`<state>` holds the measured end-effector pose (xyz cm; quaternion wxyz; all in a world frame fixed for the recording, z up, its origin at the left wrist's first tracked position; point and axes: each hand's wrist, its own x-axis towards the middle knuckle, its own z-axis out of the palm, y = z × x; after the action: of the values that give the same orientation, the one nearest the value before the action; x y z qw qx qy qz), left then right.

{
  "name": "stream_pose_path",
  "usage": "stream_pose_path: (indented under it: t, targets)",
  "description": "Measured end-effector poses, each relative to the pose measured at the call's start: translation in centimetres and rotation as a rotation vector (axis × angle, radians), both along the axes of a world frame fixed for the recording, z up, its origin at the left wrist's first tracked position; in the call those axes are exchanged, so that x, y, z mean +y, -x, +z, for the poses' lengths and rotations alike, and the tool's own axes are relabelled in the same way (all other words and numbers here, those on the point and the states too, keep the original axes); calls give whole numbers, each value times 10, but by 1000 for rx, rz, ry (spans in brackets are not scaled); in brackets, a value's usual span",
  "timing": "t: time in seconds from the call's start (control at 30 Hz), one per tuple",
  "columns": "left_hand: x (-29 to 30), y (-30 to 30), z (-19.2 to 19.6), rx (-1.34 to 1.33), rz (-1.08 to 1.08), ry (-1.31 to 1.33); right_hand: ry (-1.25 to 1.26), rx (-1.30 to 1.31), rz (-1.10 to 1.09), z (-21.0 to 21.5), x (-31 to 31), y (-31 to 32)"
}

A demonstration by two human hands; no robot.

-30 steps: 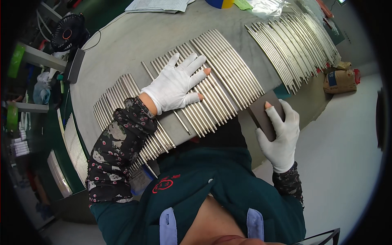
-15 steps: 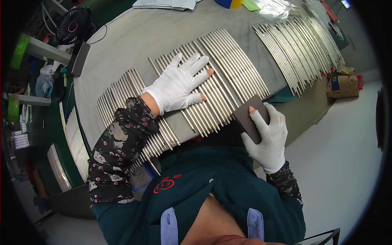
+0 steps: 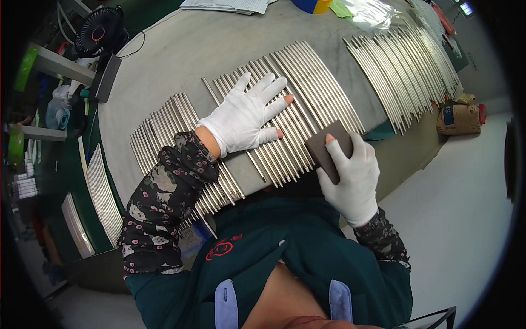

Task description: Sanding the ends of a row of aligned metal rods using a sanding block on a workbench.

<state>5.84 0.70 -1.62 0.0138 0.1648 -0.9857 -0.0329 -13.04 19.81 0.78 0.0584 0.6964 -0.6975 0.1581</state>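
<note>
My left hand [image 3: 247, 112], in a white glove with bare thumb and index fingertips, lies flat with fingers spread across a row of shiny metal rods [image 3: 282, 156]. My right hand [image 3: 352, 181], gloved the same way, grips a dark grey-brown rectangular block [image 3: 318, 149] with its fingers around the edges. The block sits at the near ends of the rods, over the table's front edge. Whether it touches them I cannot tell. Beside the left hand's row, to the right, more rods [image 3: 323, 88] lie close together. Another batch of rods [image 3: 159, 129] is partly covered by my left sleeve.
A further batch of rods [image 3: 405, 79] lies at the table's right end. Papers [image 3: 224, 5], a blue and yellow container [image 3: 312, 4] and clear plastic [image 3: 375, 13] are at the back. A black fan [image 3: 98, 33] stands far left. A brown package [image 3: 460, 119] is at right.
My right hand has moved a little left and away from me, bringing the block closer to the rod ends. My left hand stays spread on the rods; the whole view has shifted slightly.
</note>
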Motion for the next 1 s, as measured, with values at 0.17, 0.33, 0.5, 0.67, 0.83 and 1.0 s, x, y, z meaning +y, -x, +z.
stream_pose_path:
  t: [0.17,0.33,0.5,0.67,0.83,1.0]
  targets:
    - [0,0,0,39,-22,60,68,21,-31,-2,-32,-10]
    - [0,-4,0,18,-7,47,11,6,-20,-1,-13,-5]
    - [1,-2,2,-11,-3,14,-51,-46,-35,17,16,7]
    - [1,-9,-4,-20,11,67,108,-59,-94,24,20,19]
    - [9,-11,4,-74,-6,24,62,-98,-110,11,25,19]
    - [12,-17,4,-16,1,39,56,-137,-85,6,24,12]
